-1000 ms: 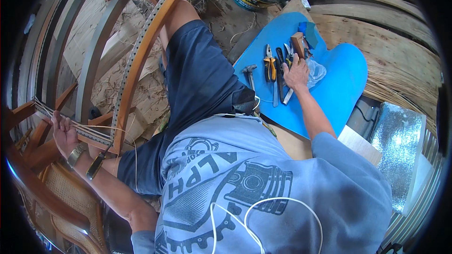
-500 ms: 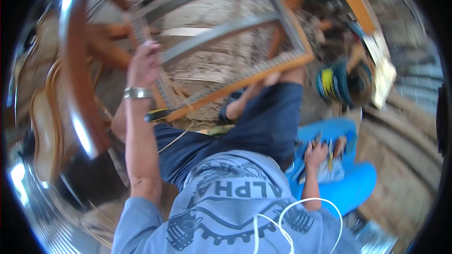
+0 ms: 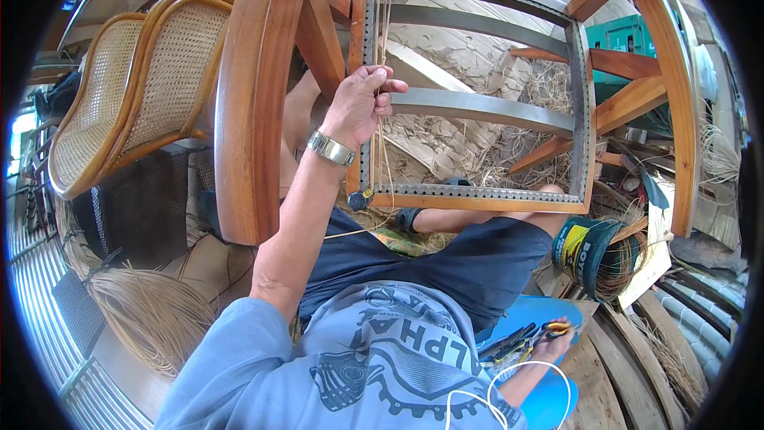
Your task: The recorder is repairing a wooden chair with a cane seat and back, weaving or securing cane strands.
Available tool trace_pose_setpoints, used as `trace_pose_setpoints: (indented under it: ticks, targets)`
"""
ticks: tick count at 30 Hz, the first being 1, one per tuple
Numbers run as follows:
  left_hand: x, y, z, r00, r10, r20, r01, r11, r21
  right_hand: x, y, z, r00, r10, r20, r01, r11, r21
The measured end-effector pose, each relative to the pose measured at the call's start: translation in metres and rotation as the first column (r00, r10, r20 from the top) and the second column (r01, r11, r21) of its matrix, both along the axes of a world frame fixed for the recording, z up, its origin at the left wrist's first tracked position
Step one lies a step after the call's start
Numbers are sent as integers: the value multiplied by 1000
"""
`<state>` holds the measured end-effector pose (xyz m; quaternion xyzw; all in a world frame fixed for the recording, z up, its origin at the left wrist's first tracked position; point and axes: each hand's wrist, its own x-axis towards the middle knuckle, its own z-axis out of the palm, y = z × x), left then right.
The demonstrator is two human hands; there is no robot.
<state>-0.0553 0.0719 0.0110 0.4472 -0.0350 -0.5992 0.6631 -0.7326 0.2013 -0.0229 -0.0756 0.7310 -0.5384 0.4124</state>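
Note:
My left hand (image 3: 364,107) is closed in a pinch on thin cane strands (image 3: 383,24), which run along the left side of a wooden chair's seat frame (image 3: 477,201). That frame has a row of small holes around its inner edge and two grey crossbars. At its lower left corner sticks out a dark tool end with some yellow (image 3: 360,199). Down at the right, my right hand (image 3: 553,348) is closed around a yellow-and-black-handled hand tool (image 3: 557,326), its exact kind unclear. Other tools lie beside it on a blue plastic seat (image 3: 521,314).
Chair backs with woven cane (image 3: 171,72) stand at the left. A bundle of loose cane (image 3: 151,314) lies below them. On the right, a dark bucket (image 3: 585,251) holds coiled strands. Cane scraps (image 3: 517,123) and cardboard cover the floor beyond the frame.
The view has turned, so the chair frame appears farther right and straighter. My left hand stays at the strands. My right hand has closed on a yellow-and-black tool among those on the seat.

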Motion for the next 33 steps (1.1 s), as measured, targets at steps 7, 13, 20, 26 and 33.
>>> trace_pose_setpoints:
  ticks: [7, 13, 20, 26, 33]
  targets:
    - [2, 1, -6, 995, -7, -102, 1, 998, -59, 234, -162, 114, 618, 786, -16, -769, 600, -219]
    - [-1, 0, 6, 998, 12, -59, -16, 998, -58, 432, -221, 95, -166, 939, -303, -985, -140, 105]
    - [-7, -3, 8, 996, 59, -66, -63, 996, -63, 510, -247, 68, -370, 922, -114, -916, -341, 211]
    - [-10, -5, 1, 996, 43, -78, -46, 998, -39, 520, -251, 63, -441, 890, -115, -890, -417, 185]
    - [-10, -7, -2, 996, 54, -73, -57, 998, -39, 526, -254, 66, -507, 827, -245, -858, -457, 232]
